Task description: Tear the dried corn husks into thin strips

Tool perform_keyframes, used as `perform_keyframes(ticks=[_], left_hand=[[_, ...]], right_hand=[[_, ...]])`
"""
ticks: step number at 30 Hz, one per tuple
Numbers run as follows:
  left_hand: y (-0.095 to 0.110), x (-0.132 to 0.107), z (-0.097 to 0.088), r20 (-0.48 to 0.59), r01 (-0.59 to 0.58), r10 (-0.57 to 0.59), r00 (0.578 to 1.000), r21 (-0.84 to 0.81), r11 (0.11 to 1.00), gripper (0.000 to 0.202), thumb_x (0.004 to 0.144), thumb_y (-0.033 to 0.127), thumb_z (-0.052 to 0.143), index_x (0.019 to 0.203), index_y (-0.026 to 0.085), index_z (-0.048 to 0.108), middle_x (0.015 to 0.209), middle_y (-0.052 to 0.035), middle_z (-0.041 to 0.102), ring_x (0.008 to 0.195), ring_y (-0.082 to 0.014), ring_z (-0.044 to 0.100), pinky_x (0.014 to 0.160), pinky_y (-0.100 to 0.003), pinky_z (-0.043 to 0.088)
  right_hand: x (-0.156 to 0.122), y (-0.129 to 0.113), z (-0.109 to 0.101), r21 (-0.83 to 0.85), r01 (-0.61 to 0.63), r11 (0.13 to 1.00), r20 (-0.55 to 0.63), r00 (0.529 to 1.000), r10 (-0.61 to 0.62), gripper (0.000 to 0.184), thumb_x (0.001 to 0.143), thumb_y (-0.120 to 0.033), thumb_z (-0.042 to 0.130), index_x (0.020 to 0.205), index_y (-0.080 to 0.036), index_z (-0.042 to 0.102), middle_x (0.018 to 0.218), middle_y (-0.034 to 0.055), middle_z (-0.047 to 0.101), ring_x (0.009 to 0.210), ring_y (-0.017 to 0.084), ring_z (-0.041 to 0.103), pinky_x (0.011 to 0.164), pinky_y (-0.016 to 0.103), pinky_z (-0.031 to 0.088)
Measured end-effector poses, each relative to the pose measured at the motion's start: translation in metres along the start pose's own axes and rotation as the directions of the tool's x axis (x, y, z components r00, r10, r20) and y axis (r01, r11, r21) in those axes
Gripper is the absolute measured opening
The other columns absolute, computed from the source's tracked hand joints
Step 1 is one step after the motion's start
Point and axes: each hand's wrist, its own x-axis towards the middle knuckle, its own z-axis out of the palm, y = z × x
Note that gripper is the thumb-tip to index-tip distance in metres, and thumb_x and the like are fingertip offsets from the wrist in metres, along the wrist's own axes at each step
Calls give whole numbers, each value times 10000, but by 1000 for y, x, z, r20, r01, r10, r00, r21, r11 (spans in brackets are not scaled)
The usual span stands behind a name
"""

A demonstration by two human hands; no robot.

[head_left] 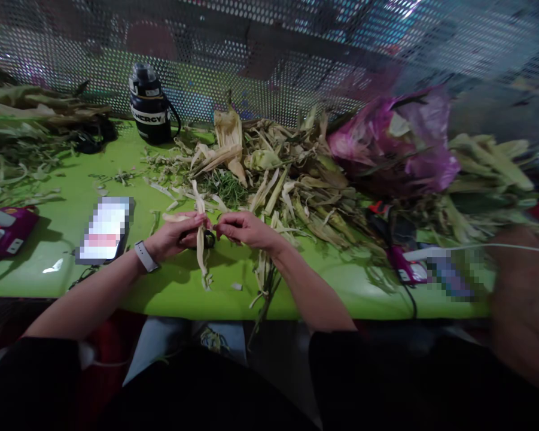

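Observation:
My left hand (pixel 176 235) and my right hand (pixel 243 227) meet just above the green table (pixel 183 287), both closed in a pinch on a pale strip of corn husk (pixel 200 239) that hangs down between them. A small dark object sits between the fingers; I cannot make out what it is. A light watch (pixel 145 256) is on my left wrist. A big pile of corn husks (pixel 291 179) lies right behind my hands.
A phone (pixel 105 230) lies left of my left hand. A black bottle (pixel 150 105) stands at the back by the perforated metal wall. More husks lie far left. A purple bag (pixel 399 143) sits at right. Another person's arm (pixel 520 299) is at the right edge.

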Motion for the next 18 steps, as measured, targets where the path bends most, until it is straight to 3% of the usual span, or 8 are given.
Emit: perform_keyframes(ticks=[3,5,8,10,13,16,18], left_hand=[[1,-2,0,36,44,-44,998,0,999,361,757,475,782,784,133,671,404,97,292,366,-26,192,378,-165,175],[0,-1,-2,6,31,-31,1000,0,1000,362,753,471,790,783,130,673,427,91,316,373,-26,213,379,-169,189],[-1,4,-9,-109,-93,100,989,68,993,359,733,437,825,880,139,689,582,39,512,477,-50,426,454,-174,345],[-1,8,-14,-182,-176,208,961,175,969,364,709,382,855,936,153,685,758,0,628,652,-91,575,605,-205,467],[1,11,-19,-231,-220,319,919,370,903,335,709,343,856,932,161,685,895,-30,678,836,-152,639,796,-285,513],[4,9,-18,-196,-250,446,874,605,756,268,758,376,811,897,166,717,1039,-78,689,1011,-216,630,926,-357,488],[5,8,-16,-202,-247,497,844,675,695,287,792,413,774,942,174,718,1119,-94,679,1075,-234,610,959,-372,468]], right_hand=[[0,0,-2,-22,4,1000,14,1000,-4,331,868,-481,664,773,-164,667,569,-55,481,492,68,411,459,200,304],[0,-1,-2,-45,4,999,-29,1000,-5,336,864,-479,667,762,-159,674,572,-48,505,491,66,420,457,200,304],[-1,-3,0,-33,-46,998,-129,991,41,362,867,-504,646,791,-152,683,575,-40,556,441,60,415,423,207,296],[-1,-5,2,-1,-83,997,-160,984,82,375,875,-518,623,834,-150,687,589,-36,596,399,55,400,396,213,287],[-1,-5,4,-23,-74,997,-162,984,69,347,896,-479,598,882,-148,698,630,-25,646,398,52,399,399,212,288],[-1,-4,8,-114,-11,993,-153,988,-7,306,909,-418,593,907,-142,723,652,-7,667,475,68,449,453,210,319],[-1,-3,11,-137,34,990,-158,986,-56,296,911,-409,599,941,-147,734,674,5,678,536,87,494,493,215,351]])
